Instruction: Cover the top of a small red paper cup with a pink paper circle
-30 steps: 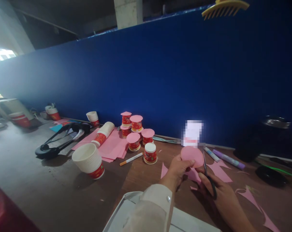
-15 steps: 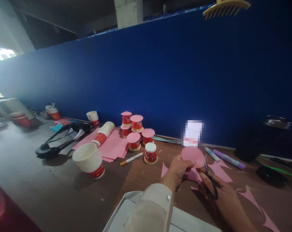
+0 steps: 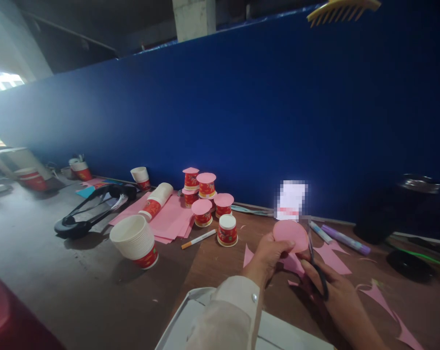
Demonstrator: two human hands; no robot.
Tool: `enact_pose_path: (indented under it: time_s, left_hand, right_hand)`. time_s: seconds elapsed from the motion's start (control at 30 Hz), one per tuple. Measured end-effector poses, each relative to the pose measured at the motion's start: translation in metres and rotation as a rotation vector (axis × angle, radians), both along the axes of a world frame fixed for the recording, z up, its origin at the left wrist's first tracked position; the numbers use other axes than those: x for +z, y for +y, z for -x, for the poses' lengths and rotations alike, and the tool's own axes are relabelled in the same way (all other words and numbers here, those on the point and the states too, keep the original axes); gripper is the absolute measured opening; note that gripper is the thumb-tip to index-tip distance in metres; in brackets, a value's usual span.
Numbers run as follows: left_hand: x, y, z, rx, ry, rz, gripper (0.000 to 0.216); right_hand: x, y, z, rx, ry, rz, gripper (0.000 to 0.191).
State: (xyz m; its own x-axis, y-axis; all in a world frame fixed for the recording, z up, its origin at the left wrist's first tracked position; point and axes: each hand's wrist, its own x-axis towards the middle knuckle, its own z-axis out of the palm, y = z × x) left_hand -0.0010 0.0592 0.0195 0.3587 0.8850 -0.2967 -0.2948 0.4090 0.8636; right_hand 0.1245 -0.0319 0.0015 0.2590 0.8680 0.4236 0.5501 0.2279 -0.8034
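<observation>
My left hand pinches one round pink paper disc, near right, fingers hidden underneath. My right hand curls around one pair of black-handled scissors at its right edge; whether the blades are parted, I can't tell. Farther left I count five red paper cups topped with pink, partly hiding one another, plus one untopped.

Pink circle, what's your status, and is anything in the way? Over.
Left hand pinching pink circle. Right hand holding scissors at the circle's edge. Pink scraps nearby; nothing visibly blocking the scissors.
</observation>
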Motion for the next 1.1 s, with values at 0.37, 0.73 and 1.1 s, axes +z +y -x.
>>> enact_pose_path:
  time_s: [0.37,0.73,1.1]
  left_hand:
    - [-0.002,0.001,-0.002,0.003,-0.039,0.004,0.050]
    - [-0.003,0.001,-0.003,0.001,-0.055,-0.001,0.049]
    - [-0.008,0.004,-0.004,-0.016,-0.030,-0.006,0.050]
  right_hand:
    - [-0.001,-0.001,0.001,0.032,0.080,0.029,0.027]
    - [-0.009,0.004,-0.012,0.060,-0.239,-0.043,0.030]
    - [-0.003,0.005,-0.011,0.046,-0.163,0.032,0.027]
